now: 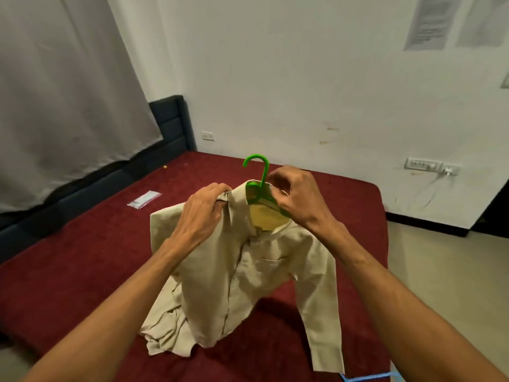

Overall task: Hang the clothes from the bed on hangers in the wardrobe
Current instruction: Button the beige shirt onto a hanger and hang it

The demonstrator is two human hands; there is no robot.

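A cream long-sleeved shirt (256,274) hangs on a green plastic hanger (260,186), held up over the bed with its hem resting on the dark red bedcover (82,266). The hanger's hook sticks up out of the collar. My left hand (203,216) grips the shirt at its left shoulder and collar. My right hand (296,197) pinches the collar and the hanger's arm on the right side. The wardrobe is out of view.
A small clear plastic packet (144,199) lies on the bed to the left. A dark headboard (173,122) and grey curtain (63,100) stand at the back left. A white wall with sockets (431,165) runs behind. Beige floor (440,271) lies to the right. A blue thing (369,377) peeks in at the bottom.
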